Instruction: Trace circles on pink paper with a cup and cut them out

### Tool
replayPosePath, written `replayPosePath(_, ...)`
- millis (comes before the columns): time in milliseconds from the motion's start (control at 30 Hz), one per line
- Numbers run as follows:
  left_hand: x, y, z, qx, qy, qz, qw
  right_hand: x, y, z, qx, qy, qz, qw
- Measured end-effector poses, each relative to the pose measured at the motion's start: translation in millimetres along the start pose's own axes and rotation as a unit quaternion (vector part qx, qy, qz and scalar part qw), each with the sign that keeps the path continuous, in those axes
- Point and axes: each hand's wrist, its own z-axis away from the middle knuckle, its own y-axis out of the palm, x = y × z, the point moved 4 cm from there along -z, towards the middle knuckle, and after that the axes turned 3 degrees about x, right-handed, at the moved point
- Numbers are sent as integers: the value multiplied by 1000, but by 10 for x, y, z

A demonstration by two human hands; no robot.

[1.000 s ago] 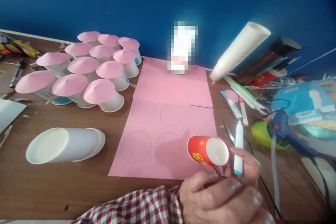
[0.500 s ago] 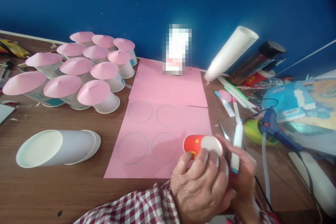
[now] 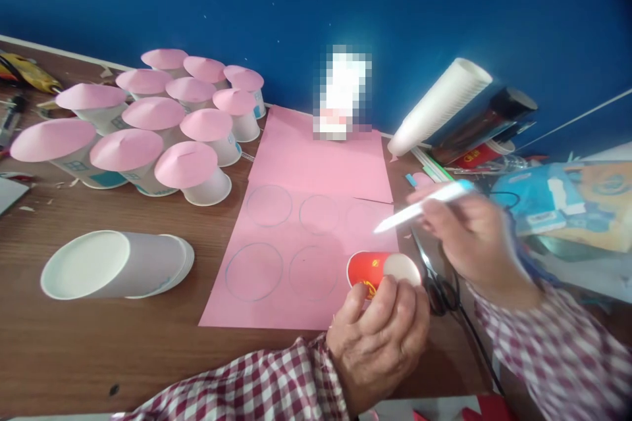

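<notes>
Head view: toward the counter's (image 3: 59,348) near edge, the left hand's (image 3: 380,342) fingers curl round a red paper cup (image 3: 364,267) on pink paper (image 3: 320,171); it seems light, thin-walled, dentable, best steadied gently by its sides. Farther off, the right hand's (image 3: 478,256) fingers pinch a stiff, smooth-looking white marker (image 3: 409,213) mid-barrel.

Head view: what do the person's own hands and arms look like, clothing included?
The left hand and right hand are bare, with no gloves. The left sleeve and right sleeve are long, checked in dark red and white.
</notes>
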Motion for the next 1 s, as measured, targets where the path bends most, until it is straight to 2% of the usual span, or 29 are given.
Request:
replayPosePath(100, 7, 2, 4, -4, -6, 1, 1000, 6, 336, -248, 119, -7, -11, 993)
replayPosePath(200, -3, 11, 6, 0, -3, 5, 1000, 63, 570, -289, 226, -13, 19, 974)
replayPosePath(433, -8, 7, 22, 22, 6, -27, 999, 226, 743, -305, 360, -47, 96, 927)
replayPosePath(633, -25, 5, 42, 19, 8, -57, 998, 322, 847, -313, 408, -105, 161, 892)
replayPosePath(833, -53, 44, 69, 20, -10, -72, 997, 391, 949, -256, 463, -130, 202, 853)
replayPosePath(1000, -51, 38, 70, 16, -4, -70, 997, 416, 976, -252, 481, -136, 210, 840)
